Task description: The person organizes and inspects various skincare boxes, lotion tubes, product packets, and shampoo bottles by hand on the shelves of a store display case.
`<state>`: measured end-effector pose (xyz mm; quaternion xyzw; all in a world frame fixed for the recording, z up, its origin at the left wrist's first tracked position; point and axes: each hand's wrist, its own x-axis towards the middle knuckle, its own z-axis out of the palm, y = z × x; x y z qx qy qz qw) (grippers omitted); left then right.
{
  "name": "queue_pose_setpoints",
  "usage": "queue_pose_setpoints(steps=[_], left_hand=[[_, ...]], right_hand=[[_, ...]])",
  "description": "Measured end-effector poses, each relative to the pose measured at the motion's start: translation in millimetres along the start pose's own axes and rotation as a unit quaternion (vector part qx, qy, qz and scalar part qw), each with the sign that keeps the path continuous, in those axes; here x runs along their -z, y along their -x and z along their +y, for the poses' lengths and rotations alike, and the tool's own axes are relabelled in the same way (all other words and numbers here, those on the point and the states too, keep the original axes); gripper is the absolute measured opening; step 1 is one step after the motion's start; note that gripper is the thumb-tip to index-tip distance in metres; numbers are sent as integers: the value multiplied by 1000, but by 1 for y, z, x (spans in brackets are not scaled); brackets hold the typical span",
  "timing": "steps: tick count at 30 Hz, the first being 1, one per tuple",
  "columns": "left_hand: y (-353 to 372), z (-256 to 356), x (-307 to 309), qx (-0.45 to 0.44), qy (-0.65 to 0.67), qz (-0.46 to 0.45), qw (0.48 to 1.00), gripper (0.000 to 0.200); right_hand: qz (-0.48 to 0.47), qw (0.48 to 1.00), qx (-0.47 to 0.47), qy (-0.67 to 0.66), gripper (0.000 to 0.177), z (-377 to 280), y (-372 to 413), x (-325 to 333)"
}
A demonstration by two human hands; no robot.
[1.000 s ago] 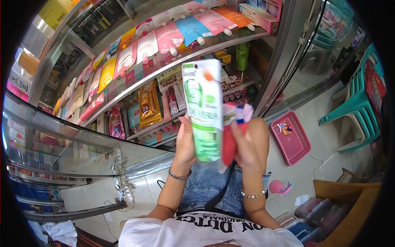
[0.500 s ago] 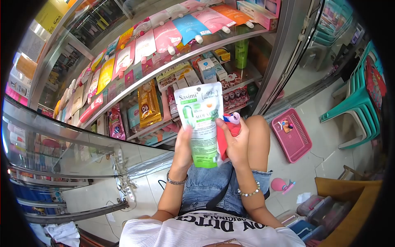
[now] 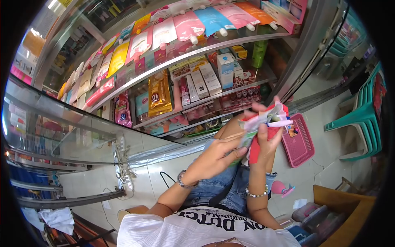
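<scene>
A green-and-white aloe pouch (image 3: 247, 139) is tilted away between my hands, mostly covered by fingers and partly blurred. My left hand (image 3: 222, 155), with a silver bracelet on its wrist, is closed around the pouch's near side. On the other side, my right hand (image 3: 269, 142), wearing a beaded bracelet, grips a bunched red cloth-like item (image 3: 256, 151) against the pouch. Pale and lilac folds show above the right fingers. Both hands are over my knees, in front of the glass display case.
A glass shelf (image 3: 164, 61) carries rows of colourful spouted pouches, with boxes and a gold pack (image 3: 159, 94) below. On the floor lie a pink basket (image 3: 298, 148) and a pink round object (image 3: 278, 187). Green stacked stools (image 3: 356, 119) stand at right.
The pouch was upright with its front facing me; now it is tipped over and turned. Both hands have moved right with it, the left reaching across. The view has shifted slightly.
</scene>
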<state>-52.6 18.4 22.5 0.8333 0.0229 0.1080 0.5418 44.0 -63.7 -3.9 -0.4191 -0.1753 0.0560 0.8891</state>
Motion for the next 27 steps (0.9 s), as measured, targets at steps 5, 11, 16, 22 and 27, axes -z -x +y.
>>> queue_pose_setpoints(steps=[5, 11, 16, 22, 27], left_hand=[[10, -17, 14, -42, -31, -6, 999, 33], [18, 16, 36, 58, -27, 88, 994, 33], [27, 15, 61, 41, -240, -35, 969, 31], [38, 2, 94, 75, -251, 175, 949, 27], [48, -17, 99, 137, 63, 437, 887, 30]], right_hand=[[-114, 958, 117, 234, 38, -7, 5, 10], [-208, 924, 161, 278, 29, 2, 10, 3], [-238, 926, 90, 279, 28, 4, 13, -12], [-280, 910, 45, 301, 24, -2, -3, -12], [-256, 915, 27, 312, 24, 6, -10, -2]])
